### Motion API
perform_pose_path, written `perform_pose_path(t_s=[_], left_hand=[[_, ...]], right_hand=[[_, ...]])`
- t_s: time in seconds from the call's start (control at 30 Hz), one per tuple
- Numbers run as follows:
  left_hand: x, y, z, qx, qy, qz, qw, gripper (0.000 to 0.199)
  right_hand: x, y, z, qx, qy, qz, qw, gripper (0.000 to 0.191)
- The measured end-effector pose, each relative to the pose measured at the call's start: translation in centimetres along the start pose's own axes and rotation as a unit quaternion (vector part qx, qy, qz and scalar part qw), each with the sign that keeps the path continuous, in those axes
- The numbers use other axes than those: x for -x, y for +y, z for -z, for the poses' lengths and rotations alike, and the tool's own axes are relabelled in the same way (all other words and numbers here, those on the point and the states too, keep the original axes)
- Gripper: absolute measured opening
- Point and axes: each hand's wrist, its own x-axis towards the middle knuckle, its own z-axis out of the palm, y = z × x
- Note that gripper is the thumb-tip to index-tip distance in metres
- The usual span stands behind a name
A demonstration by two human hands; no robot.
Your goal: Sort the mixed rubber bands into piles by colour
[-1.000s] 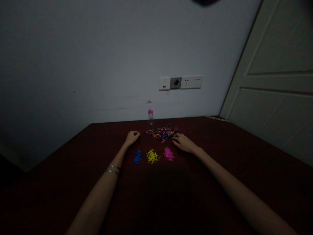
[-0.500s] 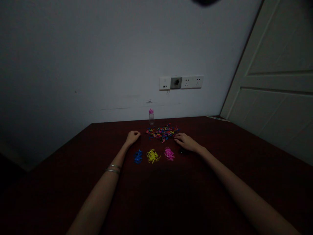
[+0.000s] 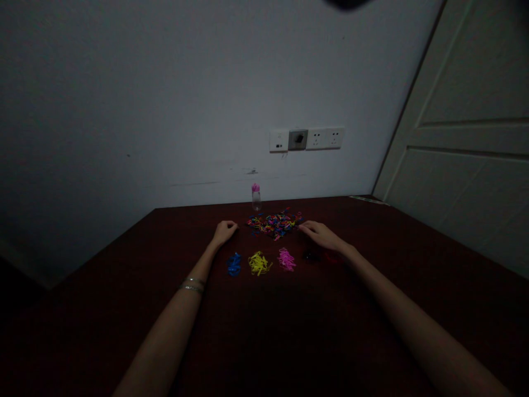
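Note:
A mixed heap of small coloured loops [image 3: 275,224] lies between my hands; whether they are rubber bands or paper clips I cannot tell. My right hand [image 3: 320,234] is at the heap's right edge, thumb and fingers pinched together; anything between them is too small to see. Left of the heap, my left hand [image 3: 224,232] rests on the table with its fingers curled in, nothing visible in it. Nearer to me are sorted piles of blue loops [image 3: 233,264], yellow loops [image 3: 259,263] and pink loops [image 3: 286,259]. Dark loops [image 3: 308,256] and red loops [image 3: 332,257] lie beneath my right wrist.
Behind the heap, a clear bottle with a pink top [image 3: 257,199] stands near the wall. Sockets and switches [image 3: 306,140] are set in the wall above the dark red table [image 3: 264,331]. A pale panelled door [image 3: 467,143] is at the right.
My right hand has drawn back slightly to the right from the heap, its fingers closer together. The red loops near its wrist now show. My left hand stays in place.

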Motion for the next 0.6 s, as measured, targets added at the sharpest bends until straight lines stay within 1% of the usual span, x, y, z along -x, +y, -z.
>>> perform_pose_path(t_s=[0.1, 0.2, 0.33, 0.4, 0.5, 0.6], left_hand=[[0.1, 0.2, 0.1, -0.003, -0.003, 0.003, 1.0, 0.029], [0.1, 0.1, 0.0, -0.011, -0.009, -0.001, 1.0, 0.032], [0.0, -0.2, -0.1, -0.019, -0.009, -0.004, 1.0, 0.033], [0.0, -0.3, -0.1, -0.022, -0.009, -0.005, 1.0, 0.032], [0.0, -0.3, -0.1, -0.024, -0.009, -0.005, 1.0, 0.031], [0.0, -0.1, -0.1, -0.032, -0.01, -0.012, 0.999, 0.029]], right_hand=[[0.3, -0.5, 1.7, -0.044, -0.004, -0.049, 0.998, 0.053], [0.5, -0.6, 2.7, -0.068, -0.036, -0.075, 0.994, 0.061], [0.5, -0.2, 2.7, -0.107, -0.091, -0.084, 0.987, 0.065], [0.4, 0.0, 2.5, -0.13, -0.1, -0.087, 0.983, 0.066], [0.5, 0.4, 2.4, -0.15, -0.075, -0.101, 0.981, 0.065], [0.7, 1.7, 2.5, -0.143, -0.014, -0.13, 0.981, 0.065]])
